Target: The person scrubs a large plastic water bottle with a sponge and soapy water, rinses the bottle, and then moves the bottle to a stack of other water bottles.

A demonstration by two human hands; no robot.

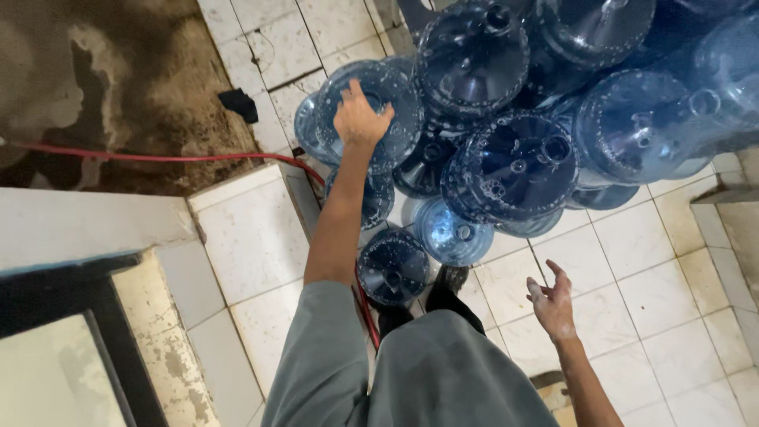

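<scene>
1. Reaching far up the scene, the left hand [360,119] is laid flat, fingers spread, on the domed shoulder of a blue water jug [378,111] at the left edge of a stack; the palm is seen touching it, the grip open and nothing closed upon.
2. The right hand [552,304] is held apart at the near right, above the tiled floor [624,261], with fingers loosely curled and the grip open; nothing is held or touched by it.
3. The touched jug is seen lying on its side in a pile of blue jugs [514,162] that fills the far middle and far right, their necks turned toward the viewer.
4. Lower jugs are found nearer: one dark jug [393,267] just beside the left forearm and a paler jug [451,233] just to its right.
5. A red hose [158,156] is seen running from the left edge toward the pile, across a dark, stained patch of ground [118,87].
6. A white tiled ledge [245,229] is seen at the near left, beside a dark-framed opening [103,316].
7. Grey clothing [443,372] and dark shoes [451,285] are seen at the near middle.
</scene>
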